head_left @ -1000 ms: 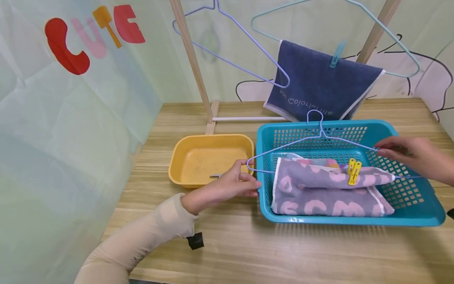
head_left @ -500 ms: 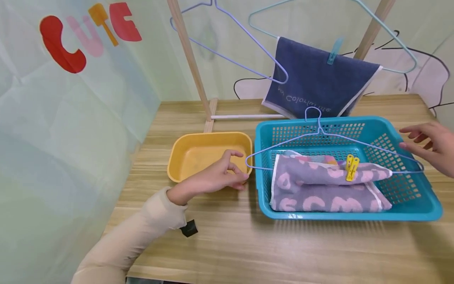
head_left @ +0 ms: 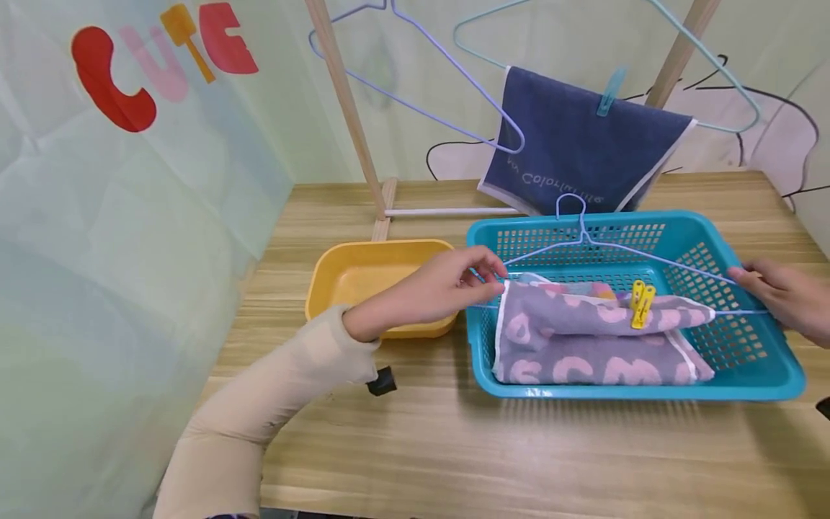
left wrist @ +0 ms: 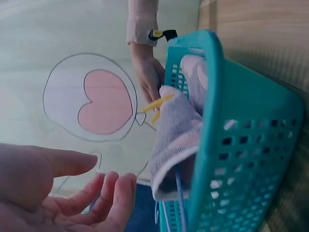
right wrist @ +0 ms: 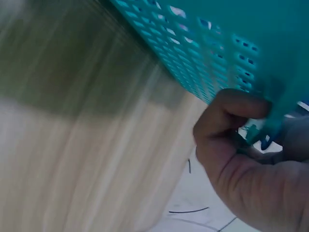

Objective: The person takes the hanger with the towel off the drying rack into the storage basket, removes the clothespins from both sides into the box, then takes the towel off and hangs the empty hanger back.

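A grey-and-pink towel (head_left: 583,353) hangs folded over the bar of a lilac hanger (head_left: 583,235) inside a teal basket (head_left: 616,392). One yellow clothespin (head_left: 643,306) clips the towel to the bar. My left hand (head_left: 447,287) hovers at the towel's upper left corner, over the hanger's left end. In the left wrist view, thumb and fingers of that hand (left wrist: 72,193) are spread apart with nothing between them. My right hand (head_left: 787,299) grips the basket's right rim beside the hanger's right end; the right wrist view shows its fingers (right wrist: 236,104) curled around the rim.
Left of the basket is a yellow basin (head_left: 318,288). Behind stands a wooden rack (head_left: 350,108), where a navy towel (head_left: 583,144) hangs on a mint hanger (head_left: 690,40) with a blue clothespin (head_left: 611,92). Another lilac hanger (head_left: 447,54) hangs left of it.
My left hand let go of the hanger's left end, drew back, then came in over it to the towel's corner. My right hand left the hanger and took hold of the basket's rim.
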The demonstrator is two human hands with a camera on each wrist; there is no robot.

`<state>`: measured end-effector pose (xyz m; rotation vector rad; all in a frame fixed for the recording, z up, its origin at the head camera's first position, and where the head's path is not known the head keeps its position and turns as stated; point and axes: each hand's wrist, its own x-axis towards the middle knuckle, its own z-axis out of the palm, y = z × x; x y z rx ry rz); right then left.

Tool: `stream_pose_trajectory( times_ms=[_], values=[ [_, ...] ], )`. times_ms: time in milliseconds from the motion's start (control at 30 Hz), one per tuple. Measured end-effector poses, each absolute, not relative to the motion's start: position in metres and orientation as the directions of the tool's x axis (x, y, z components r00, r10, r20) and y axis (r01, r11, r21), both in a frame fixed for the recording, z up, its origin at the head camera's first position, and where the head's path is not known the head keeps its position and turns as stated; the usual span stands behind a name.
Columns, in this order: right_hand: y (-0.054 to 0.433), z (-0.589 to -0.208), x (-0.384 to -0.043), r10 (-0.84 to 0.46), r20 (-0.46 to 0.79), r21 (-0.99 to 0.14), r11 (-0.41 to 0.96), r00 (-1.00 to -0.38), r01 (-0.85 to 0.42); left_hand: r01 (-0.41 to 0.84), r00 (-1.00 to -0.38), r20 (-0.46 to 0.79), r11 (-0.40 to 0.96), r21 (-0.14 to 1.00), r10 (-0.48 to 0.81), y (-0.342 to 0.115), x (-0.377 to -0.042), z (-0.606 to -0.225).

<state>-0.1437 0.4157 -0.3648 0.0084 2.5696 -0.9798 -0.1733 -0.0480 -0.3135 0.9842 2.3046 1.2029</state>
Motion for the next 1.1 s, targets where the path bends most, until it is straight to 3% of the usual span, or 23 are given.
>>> stream_pose_trajectory(
  times_ms=[200,633,933,1100],
  values=[
    [0.416,-0.371,-0.14,-0.138,-0.311,-0.672,0.732,-0.94,0.114,0.449,-0.628,0.004,0.358,0.819,0.778,-0.007,-0.178,-0.302],
    [0.411,-0.376,-0.133,-0.095,-0.24,-0.67,0.736,-0.966,0.094,0.575,-0.543,-0.107,0.462,0.675,0.833,0.082,-0.187,-0.299],
    [0.406,-0.378,-0.131,-0.07,-0.166,-0.651,0.757,-0.984,0.056,0.625,-0.563,-0.245,0.601,0.499,0.789,0.127,-0.192,-0.303],
    [0.407,-0.379,-0.131,-0.076,-0.166,-0.67,0.74,-0.983,0.056,0.606,-0.61,-0.306,0.679,0.415,0.731,0.146,-0.194,-0.308]
  ],
)
